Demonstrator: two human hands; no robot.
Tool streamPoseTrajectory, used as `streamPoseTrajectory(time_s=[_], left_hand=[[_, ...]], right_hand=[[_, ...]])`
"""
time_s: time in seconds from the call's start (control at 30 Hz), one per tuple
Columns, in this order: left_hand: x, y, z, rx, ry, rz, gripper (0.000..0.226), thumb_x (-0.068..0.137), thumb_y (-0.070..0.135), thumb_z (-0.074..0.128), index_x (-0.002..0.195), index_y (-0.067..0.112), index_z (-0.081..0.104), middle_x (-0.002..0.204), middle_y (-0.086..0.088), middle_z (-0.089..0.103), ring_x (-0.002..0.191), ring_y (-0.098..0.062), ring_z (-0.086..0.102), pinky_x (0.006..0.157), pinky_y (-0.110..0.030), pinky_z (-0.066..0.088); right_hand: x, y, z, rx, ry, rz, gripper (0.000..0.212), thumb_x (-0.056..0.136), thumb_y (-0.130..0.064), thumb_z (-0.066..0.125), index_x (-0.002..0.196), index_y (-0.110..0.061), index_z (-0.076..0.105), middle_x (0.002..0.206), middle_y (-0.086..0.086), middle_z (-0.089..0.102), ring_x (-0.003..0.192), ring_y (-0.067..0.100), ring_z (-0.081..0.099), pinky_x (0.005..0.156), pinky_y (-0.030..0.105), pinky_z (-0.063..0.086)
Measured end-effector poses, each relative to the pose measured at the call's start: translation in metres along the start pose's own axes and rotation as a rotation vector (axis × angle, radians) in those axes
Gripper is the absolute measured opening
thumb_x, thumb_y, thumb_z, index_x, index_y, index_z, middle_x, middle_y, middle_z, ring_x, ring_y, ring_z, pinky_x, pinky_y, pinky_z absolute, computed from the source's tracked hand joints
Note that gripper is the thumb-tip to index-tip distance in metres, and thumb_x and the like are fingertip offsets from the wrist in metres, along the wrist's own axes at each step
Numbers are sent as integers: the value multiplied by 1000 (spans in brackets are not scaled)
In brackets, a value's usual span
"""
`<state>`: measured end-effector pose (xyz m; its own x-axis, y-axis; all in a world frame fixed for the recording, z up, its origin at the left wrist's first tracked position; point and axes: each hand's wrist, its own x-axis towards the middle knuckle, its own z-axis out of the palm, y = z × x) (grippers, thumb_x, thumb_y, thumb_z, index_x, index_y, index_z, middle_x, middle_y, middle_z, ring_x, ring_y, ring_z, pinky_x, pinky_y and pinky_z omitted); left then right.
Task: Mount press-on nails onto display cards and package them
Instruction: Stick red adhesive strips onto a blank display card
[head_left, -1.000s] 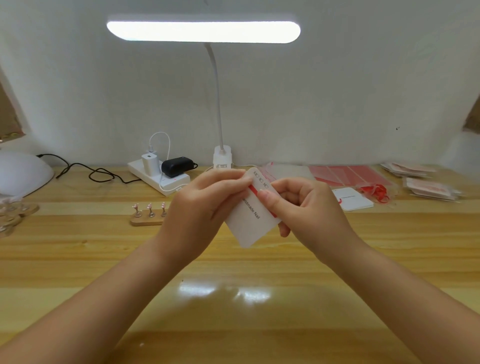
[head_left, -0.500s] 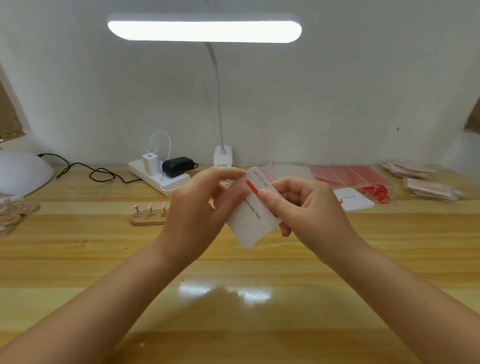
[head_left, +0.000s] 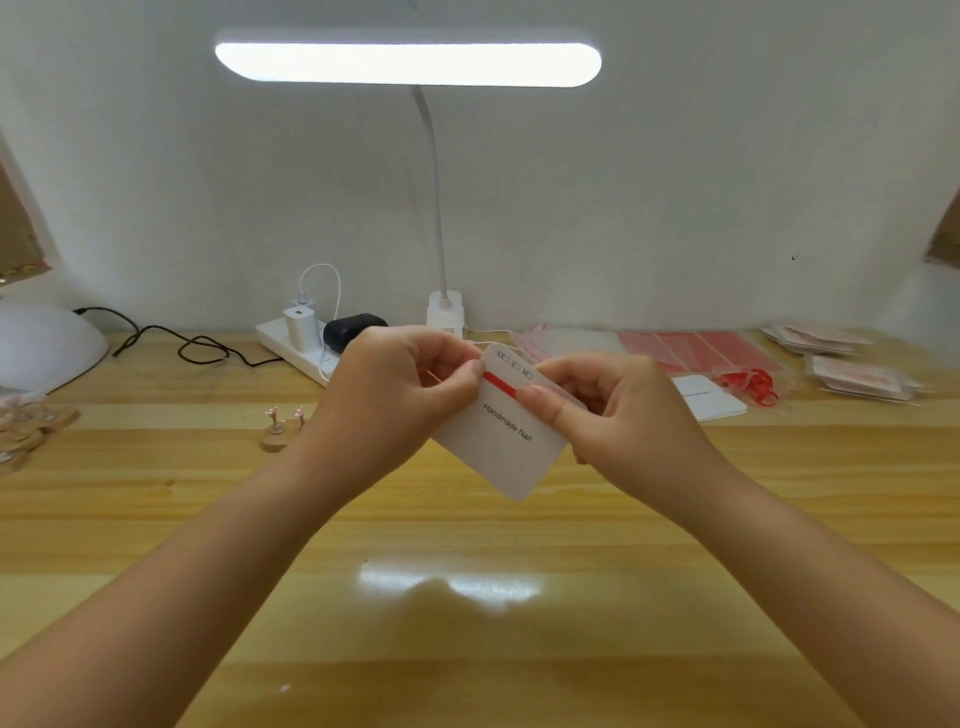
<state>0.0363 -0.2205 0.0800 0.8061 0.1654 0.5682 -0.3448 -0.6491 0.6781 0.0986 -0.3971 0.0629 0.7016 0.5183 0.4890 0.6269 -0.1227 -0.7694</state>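
Observation:
A white display card (head_left: 501, 441) printed "Handmade Nail" is held tilted above the wooden desk (head_left: 467, 597). A red adhesive strip (head_left: 500, 383) runs across its upper part. My right hand (head_left: 618, 415) pinches the card's right edge, thumb on the strip's right end. My left hand (head_left: 395, 400) has its fingers curled and pinches at the strip's left end. A small wooden stand with pink nails (head_left: 283, 426) sits on the desk left of my left hand, partly hidden by it.
At the back stand a white desk lamp (head_left: 408, 65), a power strip with chargers (head_left: 306, 338) and a black cable (head_left: 176, 345). Red strip sheets (head_left: 696, 351), a white card (head_left: 711, 397), red ribbon (head_left: 753, 384) and packaged sets (head_left: 857, 374) lie at the right. A white dome (head_left: 41, 345) sits far left.
My left hand's fingers have drawn back from covering the card's top to its left edge, uncovering more of the red strip. The card and my right hand have barely moved.

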Motion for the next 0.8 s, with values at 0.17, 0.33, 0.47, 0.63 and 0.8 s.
streamPoseTrajectory(time_s=[0.17,0.33,0.47,0.63,0.8], left_hand=[[-3,2,3,-59,-40,-57,16,81,19,69,78,34,71,71,12,71,61,-7,65,53,-16,52],[-2,0,4,65,-61,-50,9,78,18,68,73,23,73,69,12,69,60,-11,63,50,-17,49],[-4,2,6,132,-62,24,17,82,12,61,72,23,71,66,15,64,55,0,56,49,-9,41],[-1,1,5,111,-88,-3,30,87,12,54,70,34,65,66,3,67,55,-11,57,48,-20,45],[-3,0,5,55,-51,-54,9,79,22,67,72,22,72,70,11,69,62,-11,64,50,-16,49]], right_hand=[[0,2,0,-20,-39,-24,12,91,-17,64,94,-21,75,72,-11,69,62,4,58,54,18,42],[2,4,1,-88,-58,-46,14,92,-17,63,97,-23,74,81,-14,69,72,2,60,62,20,45],[3,6,0,-87,-45,-32,14,92,-19,63,99,-25,74,83,-12,70,74,7,63,65,27,47],[3,7,-2,-73,-69,-16,15,92,-18,62,101,-23,73,79,-18,69,74,0,61,63,17,44],[2,4,-1,-61,-76,-29,16,93,-19,62,102,-25,73,86,-12,72,80,6,65,70,29,50]])
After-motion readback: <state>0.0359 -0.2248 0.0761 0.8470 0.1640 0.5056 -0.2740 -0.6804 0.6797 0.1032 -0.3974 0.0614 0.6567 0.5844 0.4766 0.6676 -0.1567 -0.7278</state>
